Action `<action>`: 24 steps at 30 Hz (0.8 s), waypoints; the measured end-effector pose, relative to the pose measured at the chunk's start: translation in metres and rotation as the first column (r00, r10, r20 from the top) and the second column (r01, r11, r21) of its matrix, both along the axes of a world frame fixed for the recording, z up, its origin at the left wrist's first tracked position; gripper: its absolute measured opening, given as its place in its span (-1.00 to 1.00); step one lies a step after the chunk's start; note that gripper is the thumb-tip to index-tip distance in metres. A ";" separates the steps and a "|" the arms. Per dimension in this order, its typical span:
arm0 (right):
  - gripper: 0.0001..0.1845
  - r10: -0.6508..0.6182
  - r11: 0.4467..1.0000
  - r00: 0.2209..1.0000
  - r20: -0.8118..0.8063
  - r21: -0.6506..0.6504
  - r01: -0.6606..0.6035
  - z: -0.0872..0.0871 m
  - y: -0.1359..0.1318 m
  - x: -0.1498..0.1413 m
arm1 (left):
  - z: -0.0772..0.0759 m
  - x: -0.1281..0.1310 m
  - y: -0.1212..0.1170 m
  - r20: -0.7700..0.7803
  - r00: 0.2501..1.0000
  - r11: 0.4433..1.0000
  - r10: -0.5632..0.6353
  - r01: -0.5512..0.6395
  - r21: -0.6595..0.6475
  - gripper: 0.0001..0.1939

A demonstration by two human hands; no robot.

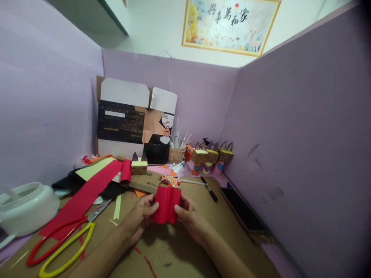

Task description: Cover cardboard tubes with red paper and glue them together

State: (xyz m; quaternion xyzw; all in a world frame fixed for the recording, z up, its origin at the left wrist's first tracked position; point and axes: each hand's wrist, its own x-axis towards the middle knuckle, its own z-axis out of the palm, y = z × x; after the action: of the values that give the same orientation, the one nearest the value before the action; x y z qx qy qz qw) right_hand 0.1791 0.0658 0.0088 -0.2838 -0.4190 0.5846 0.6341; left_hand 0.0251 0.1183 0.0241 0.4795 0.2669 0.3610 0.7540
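Observation:
Between my two hands is a folded piece of red paper point(167, 204) with a vertical crease down its middle and brownish edges at the top. My left hand point(142, 212) grips its left side, thumb in front and fingers behind. On the opposite side, my right hand point(193, 217) pinches it the same way. A patterned colourful piece point(170, 180) lies just behind it on the cardboard sheet point(220, 231). Scissors point(87, 221) with one red and one yellow handle rest left of my left arm, partly over a red paper strip point(89, 189).
A white pot point(27, 206) stands at far left. Behind are a small eared cardboard box point(139, 166), a red roll point(125, 172), a basket of sticks point(176, 154) and several eared figures point(212, 156). A black marker point(209, 189) and a dark phone-like slab point(242, 210) lie right.

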 end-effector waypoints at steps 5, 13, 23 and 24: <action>-0.49 -0.102 0.994 0.994 0.027 -0.027 0.103 -0.001 0.000 0.005 | -0.005 0.001 0.006 -0.034 0.982 0.980 0.183 -0.180 0.085 -0.43; -0.53 -0.261 0.965 0.947 0.188 0.079 0.250 -0.013 0.000 -0.006 | -0.015 0.008 0.002 -0.152 0.952 0.940 0.265 -0.220 0.262 -0.54; -0.38 -0.427 0.903 0.767 0.479 0.187 0.387 -0.019 -0.003 -0.014 | -0.018 0.007 -0.009 -0.150 0.985 0.907 0.083 -0.012 0.422 -0.40; -0.37 -0.437 0.899 0.748 0.500 0.203 0.389 -0.022 -0.003 -0.014 | -0.019 0.008 -0.011 -0.164 0.982 0.892 0.088 -0.005 0.451 -0.38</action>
State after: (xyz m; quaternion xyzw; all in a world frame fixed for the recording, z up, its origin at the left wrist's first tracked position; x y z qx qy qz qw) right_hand 0.1650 0.0628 -0.0133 -0.4928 -0.5301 0.3089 0.6170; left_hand 0.0328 0.1073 0.0053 0.6646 0.2550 0.3859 0.5868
